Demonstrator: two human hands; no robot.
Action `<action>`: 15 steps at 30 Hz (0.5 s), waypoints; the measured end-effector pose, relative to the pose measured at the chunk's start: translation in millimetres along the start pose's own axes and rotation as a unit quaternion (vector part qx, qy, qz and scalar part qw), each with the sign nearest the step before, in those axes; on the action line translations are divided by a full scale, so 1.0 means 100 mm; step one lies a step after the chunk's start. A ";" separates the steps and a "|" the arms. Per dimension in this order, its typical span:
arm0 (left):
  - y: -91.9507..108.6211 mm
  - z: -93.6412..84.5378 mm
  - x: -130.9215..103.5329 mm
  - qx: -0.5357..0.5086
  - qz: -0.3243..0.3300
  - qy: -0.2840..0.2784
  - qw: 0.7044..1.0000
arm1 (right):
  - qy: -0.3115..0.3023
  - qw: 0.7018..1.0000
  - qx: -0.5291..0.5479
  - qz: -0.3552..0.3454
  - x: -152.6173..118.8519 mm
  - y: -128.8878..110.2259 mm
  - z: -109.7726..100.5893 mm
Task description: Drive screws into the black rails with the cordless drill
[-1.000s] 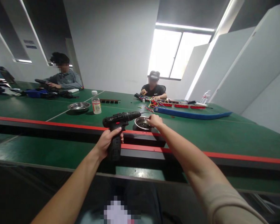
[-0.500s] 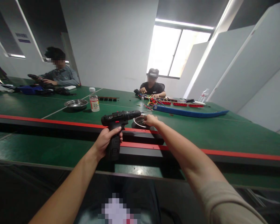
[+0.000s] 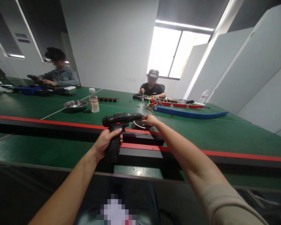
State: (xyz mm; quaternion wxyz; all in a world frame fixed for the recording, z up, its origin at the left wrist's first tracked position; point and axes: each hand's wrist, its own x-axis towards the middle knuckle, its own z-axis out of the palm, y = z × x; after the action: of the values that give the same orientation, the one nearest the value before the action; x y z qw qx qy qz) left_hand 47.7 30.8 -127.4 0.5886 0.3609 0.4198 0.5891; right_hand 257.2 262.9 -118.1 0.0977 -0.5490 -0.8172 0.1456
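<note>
A black power drill (image 3: pixel 113 134) is gripped by its handle in my left hand (image 3: pixel 105 142), its long bit pointing right. My right hand (image 3: pixel 150 120) reaches to a small metal bowl (image 3: pixel 140 125) of dark small parts, just beyond the drill's tip. The fingers are bent down at the bowl's right side; whatever they hold is hidden. Below the drill and bowl, long black bars with red top faces (image 3: pixel 189 151) lie across the green table (image 3: pixel 248 134).
A wide metal bowl (image 3: pixel 76 105) and a plastic bottle (image 3: pixel 94 101) stand at the left. Beyond lie a blue curved strip (image 3: pixel 189 112), coloured wires (image 3: pixel 152 102) and red pieces (image 3: pixel 179 105). Two people (image 3: pixel 63 75) sit across the table, one behind the wires (image 3: pixel 152 87).
The drill has tipped slightly downward, and its bit now passes in front of my right fingers. My right hand stays at the small bowl, having shifted slightly.
</note>
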 end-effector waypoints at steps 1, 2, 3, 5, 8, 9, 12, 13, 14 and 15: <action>0.01 0.01 -0.01 0.001 -0.001 0.002 1.000 | 0.004 1.000 0.011 0.000 -0.01 0.01 -0.01; 0.02 0.03 -0.02 0.002 -0.004 0.004 1.000 | 0.007 1.000 0.026 -0.003 -0.02 0.02 -0.02; 0.04 0.04 -0.03 0.003 -0.007 0.007 1.000 | 0.009 0.999 0.045 -0.010 -0.04 0.04 -0.03; 0.06 0.07 -0.04 0.001 -0.012 0.012 1.000 | 0.017 0.994 0.098 -0.034 -0.10 0.06 -0.04; 0.07 0.07 -0.06 0.000 -0.015 0.011 1.000 | 0.026 0.978 0.195 -0.069 -0.29 0.12 -0.06; 0.07 0.07 -0.06 0.003 -0.016 0.008 1.000 | 0.028 0.971 0.227 -0.074 -0.40 0.14 -0.07; 0.05 0.02 -0.05 0.027 -0.020 -0.003 0.999 | 0.038 0.945 0.320 -0.061 -0.80 0.23 -0.08; 0.04 0.01 -0.04 0.037 -0.021 -0.008 0.999 | 0.042 0.935 0.349 -0.052 -0.95 0.27 -0.08; 0.04 0.00 -0.04 0.047 -0.022 -0.014 0.999 | 0.048 0.925 0.375 -0.044 -1.10 0.31 -0.08; 0.04 0.00 -0.04 0.057 -0.025 -0.020 0.998 | 0.056 0.917 0.394 -0.037 -1.23 0.35 -0.07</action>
State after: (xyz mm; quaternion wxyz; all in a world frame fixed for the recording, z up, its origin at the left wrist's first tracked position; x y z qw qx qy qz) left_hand 45.8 26.5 -123.5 0.5900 0.3953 0.4492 0.5421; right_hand 336.8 162.0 -123.7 0.3571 -0.4424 -0.7067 0.4212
